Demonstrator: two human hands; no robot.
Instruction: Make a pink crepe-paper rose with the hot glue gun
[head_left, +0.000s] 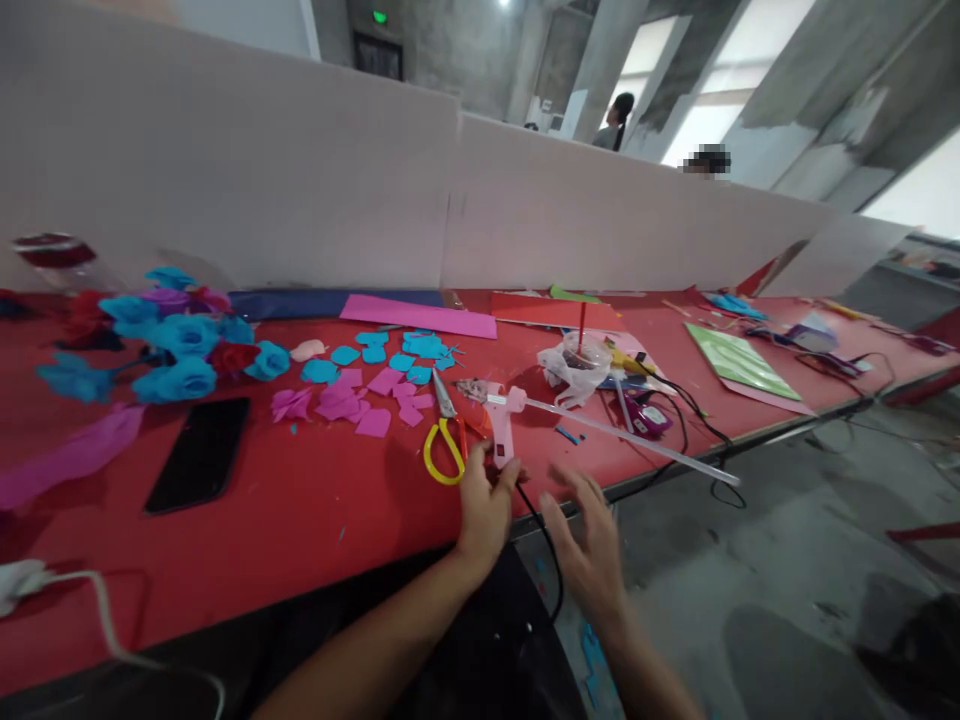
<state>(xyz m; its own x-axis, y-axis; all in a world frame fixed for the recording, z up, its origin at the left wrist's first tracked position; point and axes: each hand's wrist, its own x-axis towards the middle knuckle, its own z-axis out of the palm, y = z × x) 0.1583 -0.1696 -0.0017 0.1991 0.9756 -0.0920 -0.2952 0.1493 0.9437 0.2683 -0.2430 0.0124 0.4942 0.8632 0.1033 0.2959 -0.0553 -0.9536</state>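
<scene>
My left hand (486,500) grips the lower handle of a pink glue gun (502,430) at the front of the red table. A long clear glue stick (622,435) sticks out of the gun's back toward the right, and a black cord runs down from the handle. My right hand (592,540) is a little to the right, apart from the gun, with fingers spread and nothing in them. Scissors (444,450) with yellow and orange handles lie just left of the gun. Pink paper petals (373,422) and blue paper petals (420,345) are scattered farther left.
Blue, red and purple paper flowers (184,335) lie at the left, near a black phone (199,455). A plastic cup (587,352) with a red straw stands behind the glue stick. A purple device (646,415) with cords and a green packet (741,360) are right. White partitions (300,170) line the back.
</scene>
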